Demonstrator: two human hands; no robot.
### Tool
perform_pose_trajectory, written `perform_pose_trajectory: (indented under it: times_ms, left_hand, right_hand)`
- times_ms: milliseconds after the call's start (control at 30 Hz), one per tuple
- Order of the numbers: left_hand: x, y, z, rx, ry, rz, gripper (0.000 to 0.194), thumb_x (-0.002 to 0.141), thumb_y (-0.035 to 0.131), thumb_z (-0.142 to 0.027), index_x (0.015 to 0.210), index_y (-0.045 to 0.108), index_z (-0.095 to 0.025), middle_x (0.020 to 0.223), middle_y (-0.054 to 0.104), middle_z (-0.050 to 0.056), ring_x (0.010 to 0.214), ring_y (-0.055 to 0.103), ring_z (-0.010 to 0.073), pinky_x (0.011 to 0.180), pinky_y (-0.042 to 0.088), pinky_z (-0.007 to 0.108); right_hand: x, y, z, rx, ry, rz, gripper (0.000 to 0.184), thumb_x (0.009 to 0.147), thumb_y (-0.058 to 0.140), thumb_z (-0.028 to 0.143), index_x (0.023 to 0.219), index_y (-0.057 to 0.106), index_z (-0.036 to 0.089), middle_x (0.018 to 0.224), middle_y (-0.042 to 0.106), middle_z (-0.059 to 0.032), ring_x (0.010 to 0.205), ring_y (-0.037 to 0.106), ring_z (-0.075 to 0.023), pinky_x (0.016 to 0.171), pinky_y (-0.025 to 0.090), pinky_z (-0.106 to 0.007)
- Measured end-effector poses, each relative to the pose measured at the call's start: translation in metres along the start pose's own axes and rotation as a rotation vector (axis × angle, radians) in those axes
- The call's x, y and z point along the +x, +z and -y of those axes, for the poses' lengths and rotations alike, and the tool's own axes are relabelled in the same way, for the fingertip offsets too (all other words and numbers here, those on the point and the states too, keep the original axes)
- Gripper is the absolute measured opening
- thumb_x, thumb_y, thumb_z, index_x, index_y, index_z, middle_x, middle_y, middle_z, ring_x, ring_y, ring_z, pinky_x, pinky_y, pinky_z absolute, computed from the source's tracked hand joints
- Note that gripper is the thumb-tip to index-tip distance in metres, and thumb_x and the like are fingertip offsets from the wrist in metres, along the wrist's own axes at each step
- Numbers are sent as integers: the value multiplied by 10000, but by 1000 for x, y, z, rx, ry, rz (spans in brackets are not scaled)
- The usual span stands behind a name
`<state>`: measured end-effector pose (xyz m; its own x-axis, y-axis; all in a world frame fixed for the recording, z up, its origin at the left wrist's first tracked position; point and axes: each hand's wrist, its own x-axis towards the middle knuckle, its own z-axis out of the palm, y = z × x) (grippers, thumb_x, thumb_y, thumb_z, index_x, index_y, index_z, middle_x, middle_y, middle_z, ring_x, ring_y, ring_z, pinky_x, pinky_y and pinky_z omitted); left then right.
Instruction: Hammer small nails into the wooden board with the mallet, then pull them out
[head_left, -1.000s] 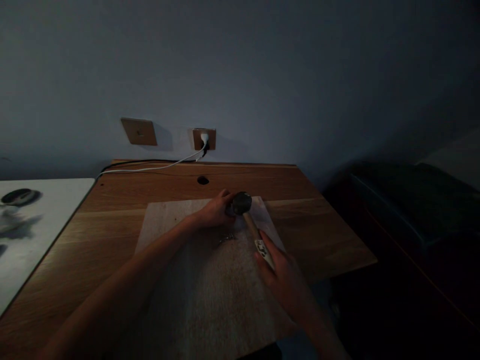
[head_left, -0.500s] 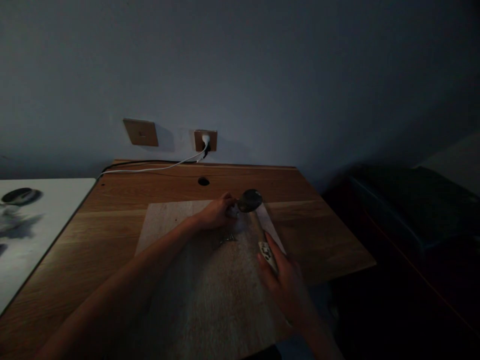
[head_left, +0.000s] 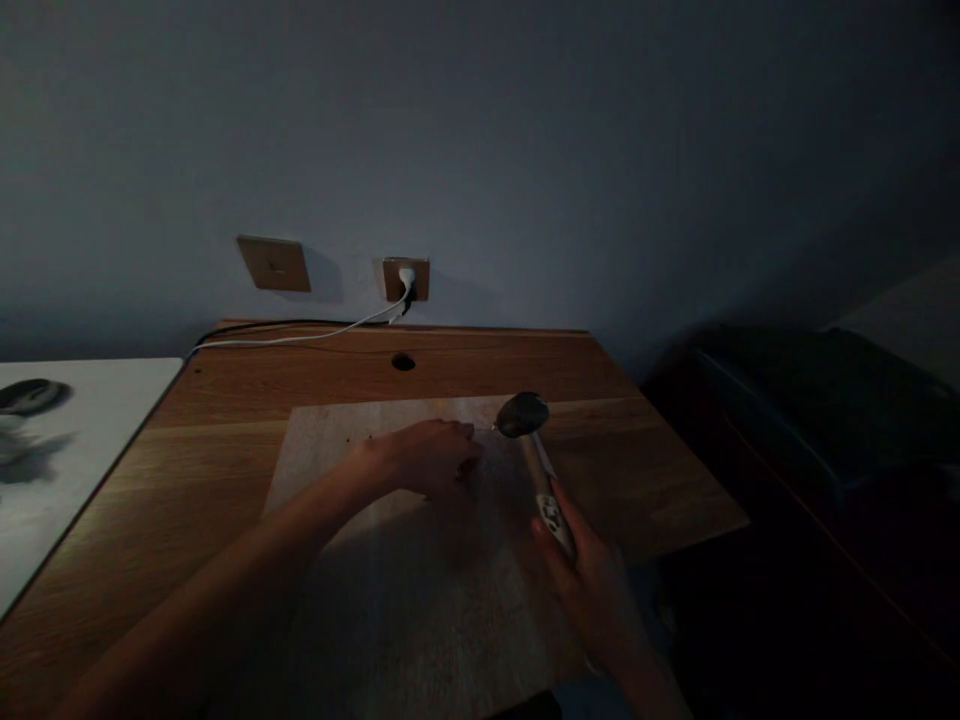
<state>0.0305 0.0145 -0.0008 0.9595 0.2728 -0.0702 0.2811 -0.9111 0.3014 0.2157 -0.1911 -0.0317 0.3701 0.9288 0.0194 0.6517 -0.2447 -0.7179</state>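
Observation:
My right hand is wrapped round the pale, patterned handle of a hammer. Its dark metal head is raised over the right edge of a light wooden board. Low over the middle of that board is my left hand, left of the hammer head and apart from it. Its fingers are curled downward and their tips are hidden, so I cannot make out what they hold. The spot where small metal pieces like nails lay is now covered by this hand.
The board lies on a brown wooden table against a grey wall. White and black cables run along its back edge to a socket. A white surface with a dark round object adjoins at the left.
My left hand has moved back toward me, away from the hammer head and over the small metal pieces. The hammer has shifted slightly right in my right hand's grip.

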Motion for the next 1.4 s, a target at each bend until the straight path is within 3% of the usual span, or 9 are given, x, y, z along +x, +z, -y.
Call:
perform_pose_trajectory:
  times_ms: [233,467,733,1000,1133,1233,1333,1400]
  left_hand:
    - [5,10,-12,91,21,-47,117,821,691,-271,896,724,-189,933,720,83,822,679,239,750,506,353]
    - [7,-3,-6,13,-23,-7,46,816,653,-191,779,680,-197,850,706,43,757,660,199,667,457,308]
    - [0,3,-13,35,-18,-5,142,820,702,-336,839,659,-202,866,698,53,726,644,204,651,457,319]
    - [7,12,-26,37,87,-71,24,785,689,-174,802,686,-191,871,733,66,795,680,227,727,491,343]
    - [5,0,-1,-238,67,-157,51,769,670,-140,777,668,-191,807,708,19,742,653,170,680,461,283]
    - [2,-5,31,-481,-41,-318,147,773,665,-153,911,702,-182,796,713,0,708,637,134,660,449,243]
    - [1,1,56,-544,-138,-390,273,794,657,-176,1057,732,-174,812,736,8,715,647,133,681,460,241]
    - [2,9,63,-524,-180,-379,243,805,663,-199,1028,755,-171,849,753,26,751,670,146,709,475,249]
  right_hand:
    - [-1,0,-2,16,-21,-9,606,1003,494,481,1503,552,143,1421,663,-151,1334,608,-328,1078,547,-473]
    - [-2,1,-1,29,-9,13,622,1004,480,494,1504,545,130,1390,685,-155,1295,643,-319,1041,574,-441]
    - [-3,1,-4,22,-25,-10,637,998,487,506,1495,550,113,1425,655,-167,1357,585,-327,1103,522,-486]
    - [-5,0,-9,26,-36,-23,581,1004,515,475,1497,560,172,1415,669,-141,1331,611,-322,1080,545,-490]
    - [-6,0,-9,40,-37,-20,567,1006,510,474,1493,565,190,1371,704,-134,1304,636,-325,1056,564,-499]
    - [-6,1,-11,41,-35,-14,584,1006,502,470,1504,547,168,1387,690,-146,1293,645,-327,1030,585,-488]
    - [-5,2,-12,37,-26,-15,600,1005,498,476,1502,546,142,1409,670,-158,1313,627,-332,1055,564,-497]
    - [-6,1,-12,37,-23,-9,609,1007,493,487,1505,544,140,1412,666,-161,1327,614,-336,1075,545,-514]
